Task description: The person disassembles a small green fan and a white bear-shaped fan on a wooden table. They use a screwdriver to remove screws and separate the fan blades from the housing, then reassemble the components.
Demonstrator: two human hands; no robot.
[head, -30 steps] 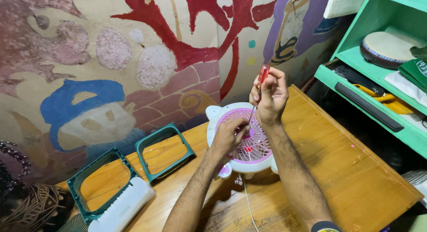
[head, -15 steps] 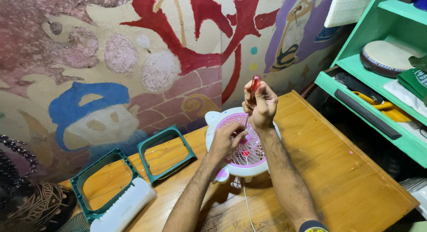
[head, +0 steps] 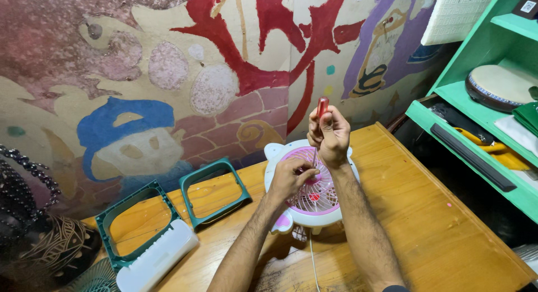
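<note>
A small white table fan [head: 330,213] with a pink grille lies face up on the wooden table [head: 426,225]. My right hand [head: 330,132] grips the red handle of a screwdriver [head: 321,108], held upright with its shaft pointing down into the grille. My left hand [head: 291,177] rests on the fan's grille with its fingers pinched around the lower end of the screwdriver shaft. A thin white cord [head: 311,264] runs from the fan toward me.
Two teal square frames [head: 193,183] [head: 106,222] and a white plastic housing [head: 157,261] lie at the left of the table. A painted wall stands behind. Green shelves [head: 465,143] at the right hold a round drum [head: 499,85] and other items. A dark beaded object [head: 33,241] sits far left.
Both hands and the fan sit slightly lower and more to the left in view; the grip on the screwdriver is unchanged and the tool stays upright over the grille.
</note>
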